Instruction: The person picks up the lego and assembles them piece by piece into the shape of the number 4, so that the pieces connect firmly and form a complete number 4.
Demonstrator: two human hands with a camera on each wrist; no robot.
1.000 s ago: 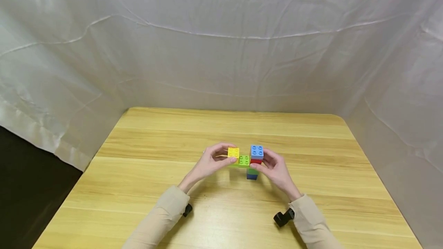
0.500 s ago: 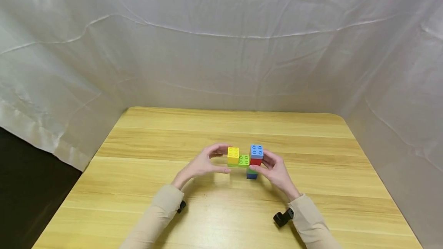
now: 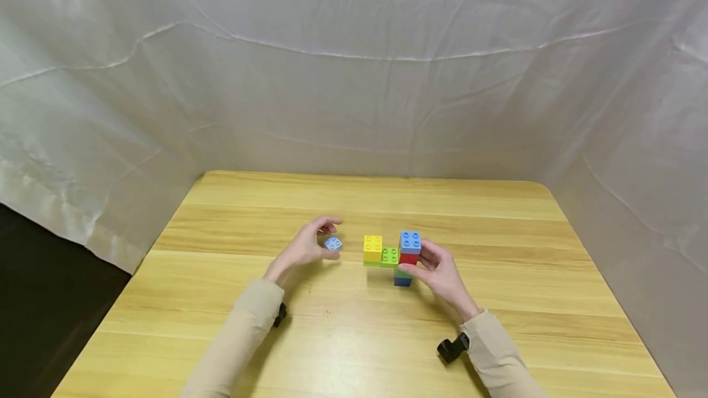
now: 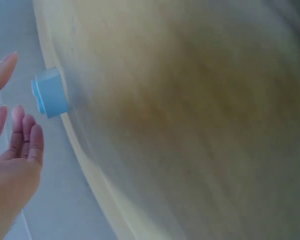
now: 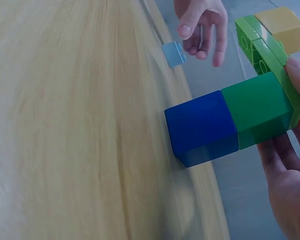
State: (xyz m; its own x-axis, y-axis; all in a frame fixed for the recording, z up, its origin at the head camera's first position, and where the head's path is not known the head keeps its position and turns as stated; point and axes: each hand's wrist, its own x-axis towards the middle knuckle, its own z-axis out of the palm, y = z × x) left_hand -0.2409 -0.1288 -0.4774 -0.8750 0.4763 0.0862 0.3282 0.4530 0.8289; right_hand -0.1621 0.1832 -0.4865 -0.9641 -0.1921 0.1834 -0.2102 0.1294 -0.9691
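In the head view a pale blue toy brick (image 3: 333, 244) lies on the table between the thumb and fingers of my left hand (image 3: 301, 247). Those fingers are spread, and the left wrist view shows them apart from the brick (image 4: 51, 93). My right hand (image 3: 447, 276) pinches a joined stack of toy bricks at its red brick (image 3: 409, 258). On top of the red is a blue brick (image 3: 410, 242). A lime green plate (image 3: 389, 256) juts left, bearing a yellow brick (image 3: 373, 247). Under the plate are a green brick (image 5: 257, 107) and a dark blue brick (image 5: 202, 127).
The wooden table (image 3: 354, 336) is closed in by pale cloth hangings (image 3: 354, 109) at the back and sides. A black wrist camera (image 3: 453, 347) sits at the right sleeve. Past the table's left edge there is a dark area (image 3: 50, 306).
My left hand has let go of the yellow brick on the stack and moved left to the pale blue brick, which now shows between its fingers. The right hand stays with the stack.
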